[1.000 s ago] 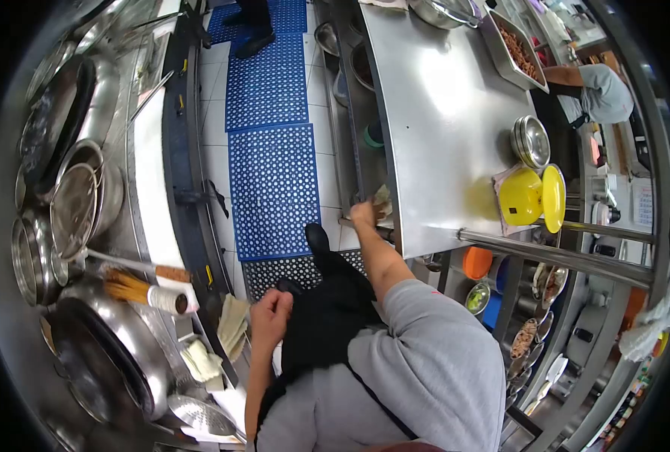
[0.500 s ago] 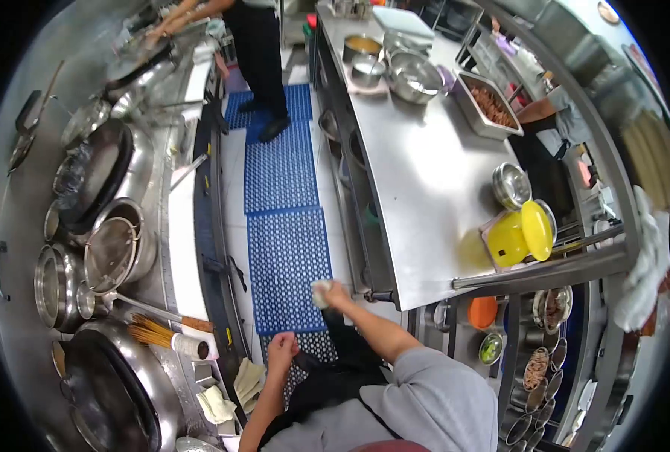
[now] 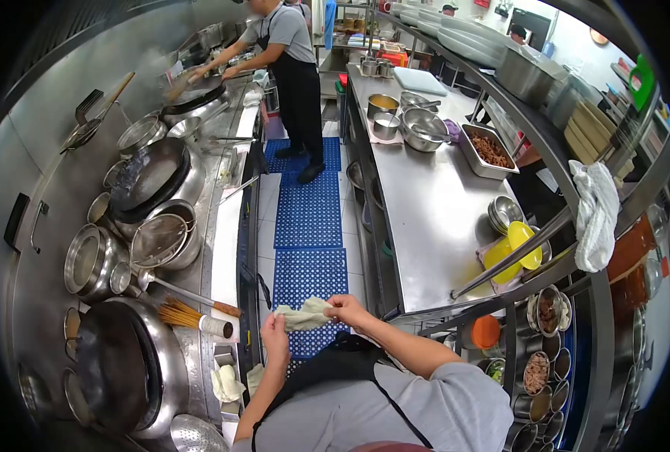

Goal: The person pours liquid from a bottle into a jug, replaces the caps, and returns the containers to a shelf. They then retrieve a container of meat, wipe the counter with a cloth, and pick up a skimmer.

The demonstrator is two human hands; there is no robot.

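A pale, crumpled cloth (image 3: pixel 303 315) hangs stretched between my two hands, above the blue floor mat (image 3: pixel 310 275). My left hand (image 3: pixel 275 333) grips one end, its fingers pinched together. The other end is pinched in my right hand (image 3: pixel 348 310), by the edge of the mat. To the left of my left hand are a bamboo brush (image 3: pixel 184 315) and a folded pale cloth (image 3: pixel 227 383) on the stove's edge.
Woks (image 3: pixel 120 369) and pots line the stove at left. A co-worker (image 3: pixel 293 68) stands at the far wok. The steel table (image 3: pixel 425 218) at right holds bowls, a meat tray (image 3: pixel 489 153) and a yellow container (image 3: pixel 500 261). A white towel (image 3: pixel 595 215) hangs at right.
The cloth, bunched in my right hand before, is now spread between both hands, and my left hand has closed on it. The view has tilted up, showing more of the co-worker.
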